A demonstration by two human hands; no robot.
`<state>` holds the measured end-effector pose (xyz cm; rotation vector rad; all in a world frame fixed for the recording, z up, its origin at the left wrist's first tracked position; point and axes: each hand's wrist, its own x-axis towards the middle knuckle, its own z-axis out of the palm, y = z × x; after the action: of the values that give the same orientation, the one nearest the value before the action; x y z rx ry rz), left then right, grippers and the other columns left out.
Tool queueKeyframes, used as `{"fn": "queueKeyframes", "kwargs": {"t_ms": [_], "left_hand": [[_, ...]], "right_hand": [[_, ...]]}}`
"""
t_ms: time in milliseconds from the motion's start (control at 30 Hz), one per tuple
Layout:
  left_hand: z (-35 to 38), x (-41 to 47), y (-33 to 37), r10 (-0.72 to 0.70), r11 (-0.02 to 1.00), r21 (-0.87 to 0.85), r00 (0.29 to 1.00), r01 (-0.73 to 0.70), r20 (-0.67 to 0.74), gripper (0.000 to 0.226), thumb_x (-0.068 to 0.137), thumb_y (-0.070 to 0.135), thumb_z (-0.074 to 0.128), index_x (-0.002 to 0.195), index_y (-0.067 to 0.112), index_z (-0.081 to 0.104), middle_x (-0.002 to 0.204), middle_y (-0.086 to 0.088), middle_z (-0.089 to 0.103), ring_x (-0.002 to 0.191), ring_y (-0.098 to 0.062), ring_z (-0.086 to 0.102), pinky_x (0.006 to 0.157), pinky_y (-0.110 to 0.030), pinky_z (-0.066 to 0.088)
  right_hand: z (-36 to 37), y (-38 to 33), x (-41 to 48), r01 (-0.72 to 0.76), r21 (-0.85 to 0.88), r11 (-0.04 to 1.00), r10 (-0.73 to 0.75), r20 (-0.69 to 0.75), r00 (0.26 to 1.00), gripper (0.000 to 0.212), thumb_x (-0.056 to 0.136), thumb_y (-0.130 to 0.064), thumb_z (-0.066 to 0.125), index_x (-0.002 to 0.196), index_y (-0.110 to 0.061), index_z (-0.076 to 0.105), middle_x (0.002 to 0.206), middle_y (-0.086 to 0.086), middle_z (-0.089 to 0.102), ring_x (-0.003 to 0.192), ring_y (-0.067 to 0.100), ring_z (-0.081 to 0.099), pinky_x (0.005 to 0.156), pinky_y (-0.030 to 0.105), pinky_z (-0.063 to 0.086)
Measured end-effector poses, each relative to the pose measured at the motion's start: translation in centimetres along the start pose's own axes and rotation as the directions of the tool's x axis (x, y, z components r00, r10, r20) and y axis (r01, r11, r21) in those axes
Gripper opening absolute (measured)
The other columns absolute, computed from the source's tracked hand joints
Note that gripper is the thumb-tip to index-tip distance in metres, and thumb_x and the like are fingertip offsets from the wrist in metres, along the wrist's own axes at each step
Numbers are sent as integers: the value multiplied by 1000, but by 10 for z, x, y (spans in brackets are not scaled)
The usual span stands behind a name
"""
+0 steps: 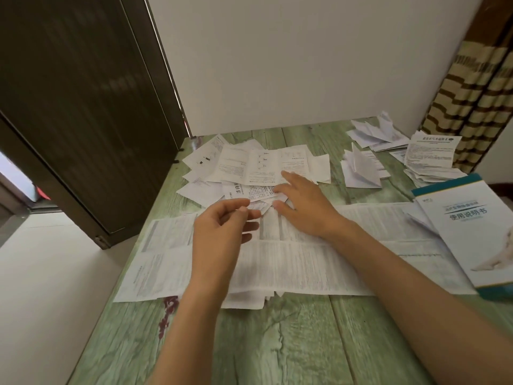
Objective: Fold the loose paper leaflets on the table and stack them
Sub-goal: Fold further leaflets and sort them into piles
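Booklet (472, 232) cover: 使用说明书. Printed leaflet (241, 191) shows 洁白, just beyond left hand (219, 232), which pinches a small leaflet (256, 213). Right hand (305, 207) flat, fingers spread, on pile (249, 162).

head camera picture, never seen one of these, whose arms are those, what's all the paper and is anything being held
There is no machine here. The one picture comes from a wide-angle camera worn on a person's head, looking forward and down, so the two bare arms are that person's own. They work at a pale green wood-plank table. A long white printed sheet lies unfolded across it, under the arms. Behind it is a loose pile of white printed leaflets. Farther right are white leaflets already folded, and a blue-and-white glossy booklet lies at the right edge. The left hand pinches a small white leaflet between thumb and forefinger. The right hand rests flat on the loose pile, fingers spread, and holds nothing.
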<state>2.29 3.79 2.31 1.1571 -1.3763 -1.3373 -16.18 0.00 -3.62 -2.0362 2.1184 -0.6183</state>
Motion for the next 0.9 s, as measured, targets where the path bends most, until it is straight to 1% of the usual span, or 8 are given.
{"fn": "queueKeyframes", "kwargs": {"t_ms": [167,434,567,634,700,767,834,900], "left_hand": [[6,-3,0,-21,999,-40,999,23,33,16,94,7,51,100,12,65,81,1,73,69,-6,68,65,-19,55],[10,-4,-2,-35,998,-44,999,36,26,16,93,7,52,100,11,65,83,1,73,68,-6,67,65,-19,54],[9,-2,-2,-54,996,-76,998,51,-39,16,93,7,51,98,11,66,88,-2,72,72,-8,67,65,-21,55],[7,0,-2,-67,993,-100,994,57,-91,15,94,9,52,101,12,65,95,-2,70,81,-12,67,68,-22,56],[5,0,-2,-78,989,-134,989,62,-124,17,94,13,54,108,15,63,105,-2,67,91,-14,66,74,-25,57],[3,-1,-1,-80,988,-145,987,60,-138,24,93,18,57,116,19,57,114,0,63,100,-13,63,85,-29,54],[3,-2,-2,-77,990,-129,986,58,-149,36,91,22,59,126,25,50,123,1,57,109,-13,58,95,-35,50],[3,-1,-3,-82,988,-141,984,60,-159,52,90,22,62,136,29,40,130,0,53,113,-14,55,100,-39,46]], "right_hand": [[1,-3,4,-32,-197,980,67,176,982,53,100,-48,26,149,-29,22,160,2,4,146,20,6,116,39,2],[5,-4,1,-32,-306,951,75,131,989,62,99,-50,22,150,-14,16,159,1,11,143,21,12,112,36,9],[1,-6,-3,37,-162,986,-80,-266,961,57,96,-45,33,141,-10,42,146,5,42,134,23,34,104,31,12],[-7,-14,-5,163,-22,986,-148,-551,822,44,92,-32,45,120,-3,62,121,9,64,114,22,55,98,26,24],[-17,-22,-10,293,146,945,-98,-727,680,23,89,-12,57,105,0,69,102,5,69,97,8,60,93,17,38],[-29,-35,-16,341,456,822,88,-694,715,14,87,0,61,96,-6,70,94,-5,67,89,-3,61,85,13,47],[-38,-43,-21,253,790,558,252,-452,856,18,86,3,63,88,-14,68,90,-4,69,87,3,65,83,20,53],[-39,-43,-21,89,961,263,283,-165,945,18,85,3,61,84,-15,65,88,-1,71,87,12,67,81,28,56]]}}
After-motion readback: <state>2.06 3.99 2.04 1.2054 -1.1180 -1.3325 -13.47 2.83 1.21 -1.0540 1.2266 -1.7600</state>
